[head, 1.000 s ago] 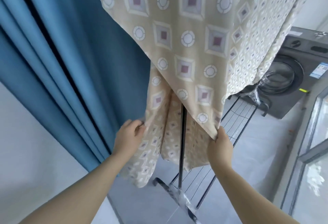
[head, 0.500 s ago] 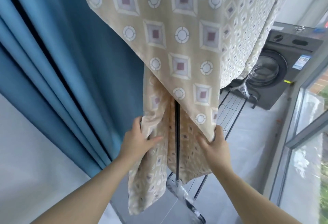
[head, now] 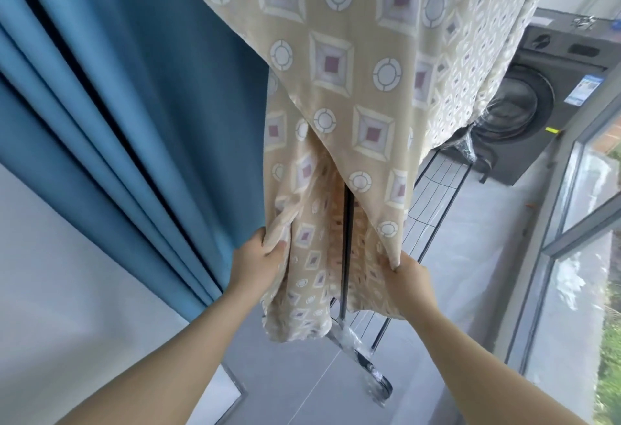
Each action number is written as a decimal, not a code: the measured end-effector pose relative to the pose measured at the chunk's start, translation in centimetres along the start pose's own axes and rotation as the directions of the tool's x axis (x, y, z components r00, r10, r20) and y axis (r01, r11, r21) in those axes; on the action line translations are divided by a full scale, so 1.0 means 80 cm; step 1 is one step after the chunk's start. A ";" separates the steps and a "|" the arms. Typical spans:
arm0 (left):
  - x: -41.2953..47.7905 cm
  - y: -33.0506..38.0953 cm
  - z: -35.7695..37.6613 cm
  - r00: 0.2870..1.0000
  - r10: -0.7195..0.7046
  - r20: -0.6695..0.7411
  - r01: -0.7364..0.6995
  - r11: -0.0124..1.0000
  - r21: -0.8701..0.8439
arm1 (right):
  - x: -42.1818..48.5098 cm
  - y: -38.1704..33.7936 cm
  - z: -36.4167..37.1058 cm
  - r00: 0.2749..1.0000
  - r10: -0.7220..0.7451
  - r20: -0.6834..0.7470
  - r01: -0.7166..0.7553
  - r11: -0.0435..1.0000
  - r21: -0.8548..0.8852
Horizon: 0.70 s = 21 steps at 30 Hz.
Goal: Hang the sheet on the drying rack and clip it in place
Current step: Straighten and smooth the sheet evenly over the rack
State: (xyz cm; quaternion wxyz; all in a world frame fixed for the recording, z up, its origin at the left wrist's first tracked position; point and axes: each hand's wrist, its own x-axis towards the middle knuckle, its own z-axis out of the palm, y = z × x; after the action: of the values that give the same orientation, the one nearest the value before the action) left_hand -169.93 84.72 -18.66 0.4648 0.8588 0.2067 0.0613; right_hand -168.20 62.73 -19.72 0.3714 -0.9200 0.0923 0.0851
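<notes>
On grey floor (head: 470,256), drying rack (head: 348,222), washer (head: 524,105)

The sheet (head: 353,71) runs past the top edge and covers the drying rack (head: 346,249) apart from one upright and its lower parts. Fingers of the left hand (head: 257,265) and right hand (head: 408,278) are partly buried in folds. The washing machine (head: 537,115) is partly behind cloth; its label (head: 583,88) seems printed but is unreadable.
</notes>
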 end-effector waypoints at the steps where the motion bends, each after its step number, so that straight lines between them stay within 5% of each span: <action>1: -0.002 -0.001 -0.001 1.000 0.007 -0.006 -0.007 1.000 -0.002 | -0.001 0.001 0.005 1.000 0.010 0.013 -0.010 1.000 -0.003; 7: -0.009 -0.014 -0.007 1.000 0.018 -0.006 -0.018 1.000 -0.017 | -0.014 0.012 0.031 0.993 0.067 0.096 -0.064 0.997 -0.037; 13: -0.019 -0.021 -0.006 0.999 0.045 0.001 -0.045 0.998 -0.032 | -0.030 -0.011 0.041 0.990 0.089 0.113 -0.105 0.984 0.146; 21: -0.022 -0.019 -0.009 0.996 0.062 0.070 -0.063 0.998 0.011 | -0.046 -0.022 0.029 0.989 -0.071 -0.132 0.119 0.910 0.397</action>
State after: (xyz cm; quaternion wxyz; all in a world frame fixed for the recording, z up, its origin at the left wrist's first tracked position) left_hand -172.21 85.23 -19.34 0.4637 0.8696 0.1638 0.0445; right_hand -171.58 66.00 -19.34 0.5511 -0.8302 0.0842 -0.0069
